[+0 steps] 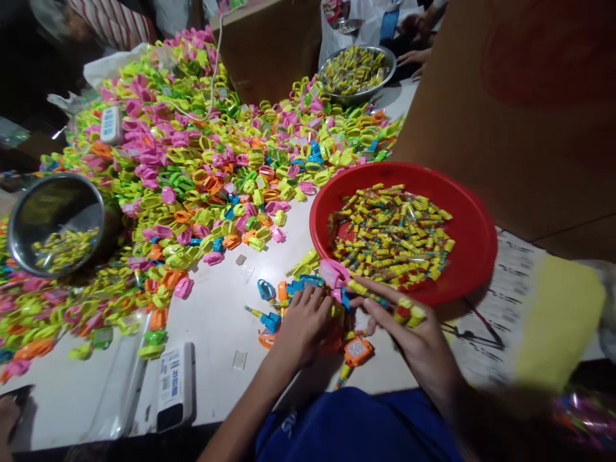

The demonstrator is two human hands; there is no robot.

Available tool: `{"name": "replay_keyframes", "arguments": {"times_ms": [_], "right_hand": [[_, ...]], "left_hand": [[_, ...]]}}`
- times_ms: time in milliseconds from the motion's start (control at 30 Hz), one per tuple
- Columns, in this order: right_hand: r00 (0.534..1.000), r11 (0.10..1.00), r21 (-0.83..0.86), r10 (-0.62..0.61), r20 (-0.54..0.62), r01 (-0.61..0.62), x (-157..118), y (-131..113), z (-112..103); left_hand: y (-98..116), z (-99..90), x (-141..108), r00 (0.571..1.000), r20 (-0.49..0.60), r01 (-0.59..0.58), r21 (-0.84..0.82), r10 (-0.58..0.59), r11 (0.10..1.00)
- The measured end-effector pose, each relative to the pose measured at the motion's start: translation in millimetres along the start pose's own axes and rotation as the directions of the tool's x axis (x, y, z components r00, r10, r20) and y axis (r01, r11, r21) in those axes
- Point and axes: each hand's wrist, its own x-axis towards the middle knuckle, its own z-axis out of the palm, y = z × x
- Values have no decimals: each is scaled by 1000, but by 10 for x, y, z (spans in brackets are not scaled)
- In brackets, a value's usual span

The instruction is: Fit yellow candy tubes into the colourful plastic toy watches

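Observation:
My left hand [308, 324] bends its fingers down over a small heap of plastic toy watches; whatever lies under the fingertips is hidden. Just beyond them is a blue toy watch [308, 280]. Small yellow printed tubes [409, 312] are held in my right hand [423, 346], one of them sticking out between the fingers toward a pink toy watch [334, 273]. An orange toy watch [359, 351] with a tube lies below, between my hands. Left of the heap are another blue watch [265, 290] and a blue watch with a tube through it [270, 321].
A red basin [474, 212] of yellow tubes stands beyond my right hand. Loose toy watches [192, 154] cover the far table. Metal bowls [17, 224] [353, 97] hold more tubes. A white device [176, 385] lies front left. Cardboard [520, 128] rises at right. Another person's hand [416, 58] shows behind.

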Motion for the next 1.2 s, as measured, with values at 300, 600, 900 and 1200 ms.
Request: {"name": "replay_keyframes", "arguments": {"times_ms": [300, 600, 900, 1200], "right_hand": [[945, 892, -314, -309, 106, 326, -28, 37, 77], [978, 983, -9, 184, 104, -184, -33, -65, 6], [967, 972, 64, 215, 137, -226, -89, -270, 196], [968, 974, -70, 221, 123, -214, -126, -356, 319]], "left_hand": [[69, 12, -58, 999, 15, 51, 91, -52, 995], [129, -216, -125, 966, -181, 123, -303, -184, 945], [210, -650, -218, 841, 149, 293, -933, -520, 207], [250, -830, -330, 762, 132, 261, -959, -634, 114]]}}
